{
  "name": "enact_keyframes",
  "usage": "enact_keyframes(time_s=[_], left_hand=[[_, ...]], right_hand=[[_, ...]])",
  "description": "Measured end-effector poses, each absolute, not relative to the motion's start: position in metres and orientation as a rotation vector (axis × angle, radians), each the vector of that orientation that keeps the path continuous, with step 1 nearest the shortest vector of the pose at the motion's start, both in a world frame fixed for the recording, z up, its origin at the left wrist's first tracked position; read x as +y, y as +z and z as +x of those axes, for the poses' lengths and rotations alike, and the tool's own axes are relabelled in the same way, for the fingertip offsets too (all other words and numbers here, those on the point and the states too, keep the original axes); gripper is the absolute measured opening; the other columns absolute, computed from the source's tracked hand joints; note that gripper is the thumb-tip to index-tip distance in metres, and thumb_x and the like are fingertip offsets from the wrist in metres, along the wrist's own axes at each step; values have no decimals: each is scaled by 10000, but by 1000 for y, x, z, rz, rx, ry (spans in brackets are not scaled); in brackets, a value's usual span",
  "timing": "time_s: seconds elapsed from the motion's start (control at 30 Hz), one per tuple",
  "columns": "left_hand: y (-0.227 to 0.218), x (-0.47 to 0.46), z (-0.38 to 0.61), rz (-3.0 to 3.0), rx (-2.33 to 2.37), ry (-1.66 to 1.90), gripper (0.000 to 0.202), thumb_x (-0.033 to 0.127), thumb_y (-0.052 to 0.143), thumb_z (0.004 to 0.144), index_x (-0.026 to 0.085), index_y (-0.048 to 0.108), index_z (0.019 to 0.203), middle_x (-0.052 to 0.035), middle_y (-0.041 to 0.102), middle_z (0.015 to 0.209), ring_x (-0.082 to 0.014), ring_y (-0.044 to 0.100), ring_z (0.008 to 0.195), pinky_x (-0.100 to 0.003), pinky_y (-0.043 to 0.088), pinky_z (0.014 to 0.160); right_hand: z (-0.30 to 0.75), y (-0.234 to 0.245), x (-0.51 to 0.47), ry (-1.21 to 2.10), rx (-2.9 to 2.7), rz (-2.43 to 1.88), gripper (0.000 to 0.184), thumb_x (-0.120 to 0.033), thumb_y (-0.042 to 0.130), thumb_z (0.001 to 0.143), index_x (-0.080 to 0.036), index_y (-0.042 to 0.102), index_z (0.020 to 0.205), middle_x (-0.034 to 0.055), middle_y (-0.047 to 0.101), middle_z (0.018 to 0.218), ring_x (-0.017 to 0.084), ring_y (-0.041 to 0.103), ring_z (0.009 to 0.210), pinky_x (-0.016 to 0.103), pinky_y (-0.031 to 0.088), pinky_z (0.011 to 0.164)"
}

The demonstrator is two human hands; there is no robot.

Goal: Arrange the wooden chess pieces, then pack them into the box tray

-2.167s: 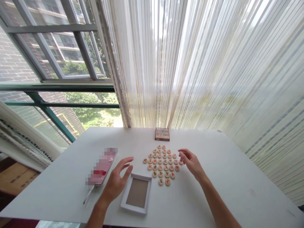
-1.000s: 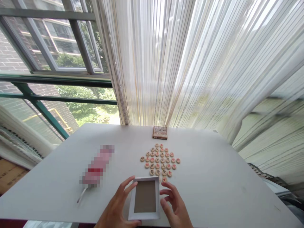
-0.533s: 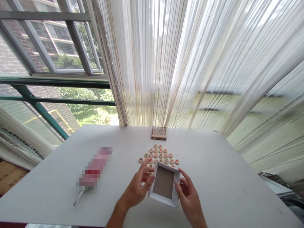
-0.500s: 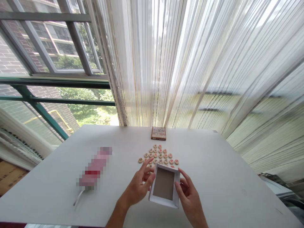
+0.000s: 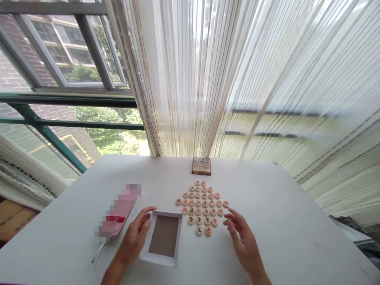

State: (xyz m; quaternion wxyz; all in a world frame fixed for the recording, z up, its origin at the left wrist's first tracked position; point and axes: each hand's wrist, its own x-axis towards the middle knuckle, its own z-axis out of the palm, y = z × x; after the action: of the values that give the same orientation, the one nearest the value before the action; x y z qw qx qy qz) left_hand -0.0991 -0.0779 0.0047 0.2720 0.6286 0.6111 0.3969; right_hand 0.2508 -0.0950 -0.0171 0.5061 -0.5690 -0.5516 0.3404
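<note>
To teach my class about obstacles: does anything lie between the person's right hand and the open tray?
Yes: the nearer round pieces lie on the white table between the right hand and the open tray, though they look low enough to reach over.

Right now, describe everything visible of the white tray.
The white tray is rectangular, shallow and open-topped, with raised walls around a grey-brown floor; it looks like cardboard. It sits slightly turned, seemingly flat on the white table, at the near left of the round pieces. The left grip seems to touch its left wall.
</note>
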Motion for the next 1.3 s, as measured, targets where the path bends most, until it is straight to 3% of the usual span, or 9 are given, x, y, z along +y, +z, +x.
enact_keyframes(time_s=[0.1,0.2,0.3,0.4,0.6,0.73,0.83,0.93,1.3], left_hand=[[-4,-80,-110,1751,1644,944,392,378,433,929,191,562,1248,42,515,606,-138,520,521,-215,445,509],[-10,-80,-107,1822,1700,788,367,346,415,940,208,546,1254,34,559,658,-133,521,525,-219,449,528],[-17,-78,-101,1920,1719,793,323,318,418,941,231,557,1219,-38,663,958,-172,631,766,-284,530,751],[-24,-79,-99,1999,1658,895,345,292,396,955,237,525,1270,-92,571,1286,-229,594,1100,-385,481,989],[-26,-99,-106,2082,1530,770,591,334,571,885,307,365,1438,-84,385,1512,-315,406,1359,-480,395,1103],[-18,-113,-112,2134,1485,572,959,264,771,680,357,265,1489,-59,283,1572,-360,355,1388,-525,350,1125],[-16,-118,-113,2129,1492,490,1070,216,805,594,359,252,1499,-47,239,1588,-369,328,1402,-531,339,1132],[-19,-119,-113,2152,1493,513,1116,221,830,537,351,276,1497,-48,244,1586,-390,342,1390,-536,361,1117],[-17,-119,-102,2153,1544,583,1149,284,854,551,342,228,1513,-57,229,1591,-378,315,1406,-532,345,1132]], right_hand=[[268,-32,-86,759,-1251,-1487,424,-480,545,911,-222,557,1248,94,682,1088,232,675,948,353,561,851],[275,-42,-83,767,-1160,-1552,437,-507,562,891,-206,590,1206,94,700,1055,241,687,937,346,566,840],[274,-43,-82,767,-1148,-1586,442,-519,581,873,-206,606,1185,93,708,1050,250,690,936,345,563,839],[272,-42,-83,753,-1172,-1619,426,-519,576,875,-215,615,1171,89,708,1056,253,685,951,347,552,851],[273,-40,-83,733,-1164,-1634,430,-526,577,871,-204,630,1152,97,708,1069,260,683,942,351,552,840],[273,-40,-83,737,-1163,-1647,414,-520,571,880,-210,627,1150,95,703,1090,257,680,957,353,545,848],[272,-40,-84,724,-1162,-1645,401,-511,562,891,-210,630,1147,95,705,1080,254,678,958,356,541,852],[271,-38,-85,708,-1150,-1634,400,-511,570,886,-200,648,1126,95,715,1052,254,680,949,352,548,842],[271,-38,-84,706,-1184,-1643,372,-497,560,894,-207,642,1113,87,715,1046,255,678,945,361,534,858]])
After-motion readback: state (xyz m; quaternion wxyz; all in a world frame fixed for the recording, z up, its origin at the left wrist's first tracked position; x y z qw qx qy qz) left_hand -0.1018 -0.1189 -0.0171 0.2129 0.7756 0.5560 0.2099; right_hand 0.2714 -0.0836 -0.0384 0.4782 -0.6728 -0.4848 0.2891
